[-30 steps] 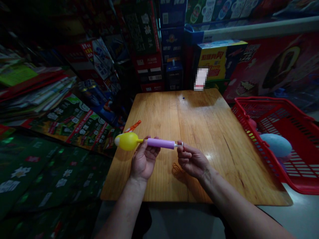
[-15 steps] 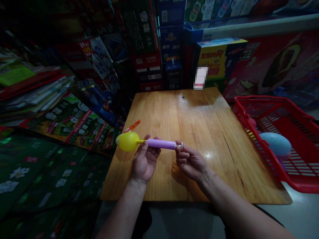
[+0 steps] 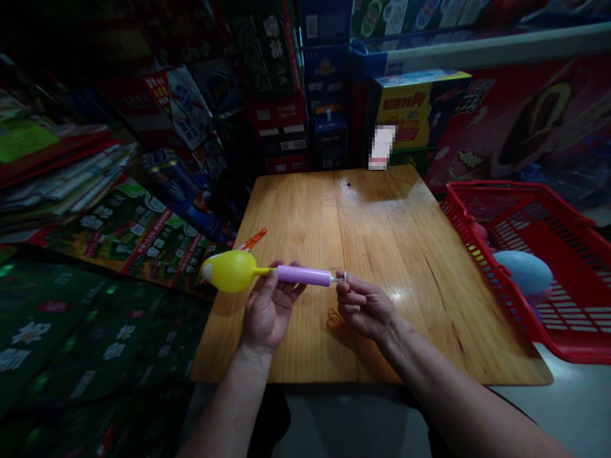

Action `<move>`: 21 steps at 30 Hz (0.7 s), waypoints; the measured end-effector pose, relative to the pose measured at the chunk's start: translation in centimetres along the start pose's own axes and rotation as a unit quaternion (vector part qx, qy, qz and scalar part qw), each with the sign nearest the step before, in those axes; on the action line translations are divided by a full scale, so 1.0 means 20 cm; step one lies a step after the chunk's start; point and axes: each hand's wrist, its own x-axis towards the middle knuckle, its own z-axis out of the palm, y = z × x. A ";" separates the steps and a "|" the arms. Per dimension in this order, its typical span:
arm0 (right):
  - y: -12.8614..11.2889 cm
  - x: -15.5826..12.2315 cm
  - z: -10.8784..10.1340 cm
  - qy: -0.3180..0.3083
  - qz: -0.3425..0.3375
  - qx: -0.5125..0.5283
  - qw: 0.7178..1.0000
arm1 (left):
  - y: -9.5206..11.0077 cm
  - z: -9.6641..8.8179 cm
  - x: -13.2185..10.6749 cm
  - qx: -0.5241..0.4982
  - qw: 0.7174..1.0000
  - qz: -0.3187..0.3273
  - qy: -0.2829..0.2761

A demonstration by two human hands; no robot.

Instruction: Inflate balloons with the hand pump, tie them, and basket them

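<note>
Inflation step: the purple pump (image 3: 303,275), above the table's (image 3: 382,254) near left part, is gripped by the left hand (image 3: 267,312); its plunger is pinched by the right hand (image 3: 365,308). The yellow balloon (image 3: 229,270) is partly filled; further steady strokes seem needed.
</note>
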 end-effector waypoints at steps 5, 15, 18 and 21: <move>0.05 0.02 0.00 0.004 0.000 0.023 1.000 | -0.07 0.01 0.00 -0.023 0.999 -0.029 0.009; -0.10 -0.02 0.02 -0.010 -0.021 0.001 1.000 | 0.04 -0.03 0.04 -0.040 0.998 0.015 0.043; -0.03 0.01 0.00 -0.001 -0.008 -0.008 1.000 | -0.03 -0.01 0.01 -0.030 0.999 -0.020 0.015; 0.01 0.02 0.00 -0.009 0.007 -0.012 1.000 | -0.10 0.00 0.00 -0.033 0.999 -0.031 0.019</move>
